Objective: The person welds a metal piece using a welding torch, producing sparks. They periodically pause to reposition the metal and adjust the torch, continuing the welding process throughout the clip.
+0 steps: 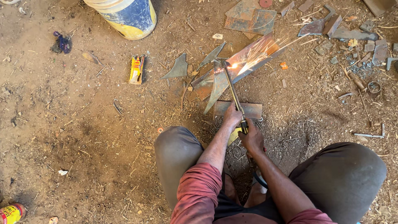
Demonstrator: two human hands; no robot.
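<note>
Dirt floor (pixel 83 124), scrap-littered, one bucket (pixel 126 16). Your left hand (pixel 233 116) and right hand (pixel 251 139) both grip one cutting torch (pixel 233 89), sparking on steel plate (pixel 248 58).

Rough open-floor metalworking yard, I'm looking down at bare dirt.
I'm seeing a cutting torch (pixel 233 89) throwing sparks on a steel plate (pixel 248 58), cut metal scraps (pixel 331 29) lying scattered around, and a blue-yellow drum (pixel 126 16) standing on the ground.
</note>
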